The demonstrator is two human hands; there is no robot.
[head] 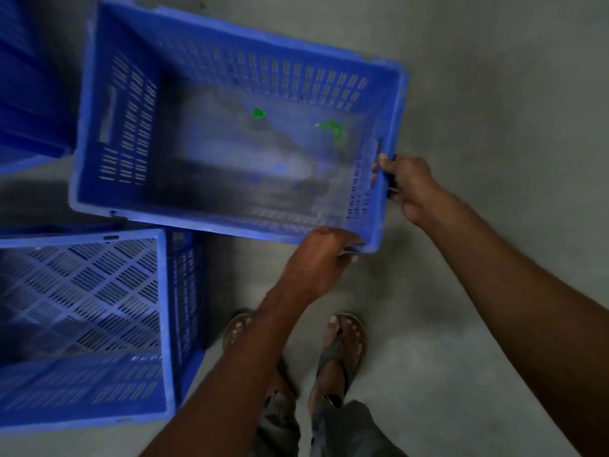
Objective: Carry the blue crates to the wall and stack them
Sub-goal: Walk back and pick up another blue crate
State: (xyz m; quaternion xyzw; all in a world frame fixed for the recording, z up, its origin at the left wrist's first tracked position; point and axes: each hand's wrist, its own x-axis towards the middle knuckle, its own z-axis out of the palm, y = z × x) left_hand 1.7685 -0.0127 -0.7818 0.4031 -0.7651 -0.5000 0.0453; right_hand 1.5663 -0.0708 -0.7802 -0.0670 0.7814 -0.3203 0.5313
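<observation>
A blue slotted crate [131, 206] fills the upper middle of the view, turned at an angle, with small green scraps on its floor. My left hand [319, 258] grips the crate's near rim close to its right corner. My right hand [407, 184] grips the handle slot in the crate's right end wall, thumb over the rim. A second blue crate [161, 324] stands at the lower left with a diamond-pattern slotted floor. The edge of more blue crates [29, 94] shows at the upper left.
Bare grey concrete floor [494, 110] spreads to the right and behind the crate. My two sandalled feet [342, 344] stand just below the held crate, next to the lower-left crate's right wall.
</observation>
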